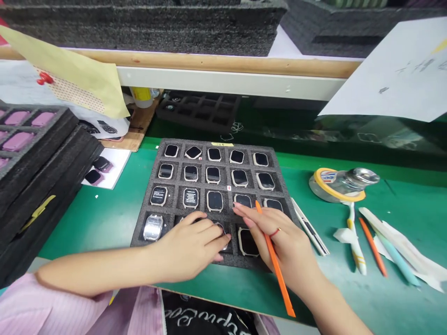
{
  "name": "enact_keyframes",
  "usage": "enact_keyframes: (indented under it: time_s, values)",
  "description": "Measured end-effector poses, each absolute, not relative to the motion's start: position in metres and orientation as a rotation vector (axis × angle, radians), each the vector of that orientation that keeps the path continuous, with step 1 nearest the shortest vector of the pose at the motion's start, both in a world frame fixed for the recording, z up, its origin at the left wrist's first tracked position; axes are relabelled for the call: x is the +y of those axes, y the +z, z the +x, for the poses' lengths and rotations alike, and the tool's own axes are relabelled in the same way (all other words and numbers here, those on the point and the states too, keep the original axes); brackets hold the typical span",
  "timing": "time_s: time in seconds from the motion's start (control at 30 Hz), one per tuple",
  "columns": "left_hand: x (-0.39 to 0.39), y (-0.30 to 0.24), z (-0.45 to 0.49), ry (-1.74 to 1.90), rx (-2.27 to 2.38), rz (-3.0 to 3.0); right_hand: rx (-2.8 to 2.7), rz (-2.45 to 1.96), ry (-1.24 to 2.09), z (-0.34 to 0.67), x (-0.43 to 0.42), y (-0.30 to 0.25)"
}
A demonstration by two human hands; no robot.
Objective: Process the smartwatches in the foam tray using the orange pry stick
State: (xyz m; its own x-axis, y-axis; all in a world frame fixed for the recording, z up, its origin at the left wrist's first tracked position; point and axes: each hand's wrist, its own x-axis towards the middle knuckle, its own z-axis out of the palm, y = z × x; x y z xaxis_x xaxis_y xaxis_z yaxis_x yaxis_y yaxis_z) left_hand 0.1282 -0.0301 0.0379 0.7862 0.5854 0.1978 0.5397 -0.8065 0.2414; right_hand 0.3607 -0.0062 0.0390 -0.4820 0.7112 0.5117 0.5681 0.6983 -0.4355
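A black foam tray (pixel 181 144) lies on the green mat, holding several square smartwatch bodies in rows of slots. My left hand (pixel 188 246) reaches over the bottom row, its fingers curled onto one watch body (pixel 223 241) and partly hiding it. My right hand (pixel 275 237) grips an orange plastic pry stick (pixel 279 274), whose tip rises just above a watch body (pixel 242 201) in the row above. Another watch body (pixel 248 243) lies beneath my right fingers. A watch body at bottom left (pixel 152 227) has a shiny silver surface.
Stacked black foam trays with pink watch bodies (pixel 31 135) rise at the left. On the right of the green mat (pixel 104 232) lie a tape roll (pixel 335 186), a glass dish (pixel 359 177), and orange and blue sticks (pixel 394 251). Darker foam stacks (pixel 139 28) stand behind a wooden rail.
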Motion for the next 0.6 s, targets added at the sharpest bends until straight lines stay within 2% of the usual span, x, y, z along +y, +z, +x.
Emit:
enact_keyframes:
  time_s: [0.17, 0.47, 0.6]
  values:
    - [0.0, 0.048, 0.128, 0.267, 0.764, 2.821, -2.191, -0.975, 0.269, 0.359, 0.0, 0.026]
    - [0.003, 0.041, 0.135, 0.232, 0.791, 2.808, -2.274, -1.055, 0.265, 0.367, 0.003, 0.024]
    - [0.015, 0.054, 0.121, 0.39, 0.831, 2.579, -2.184, -1.088, 0.343, 0.37, 0.005, 0.034]
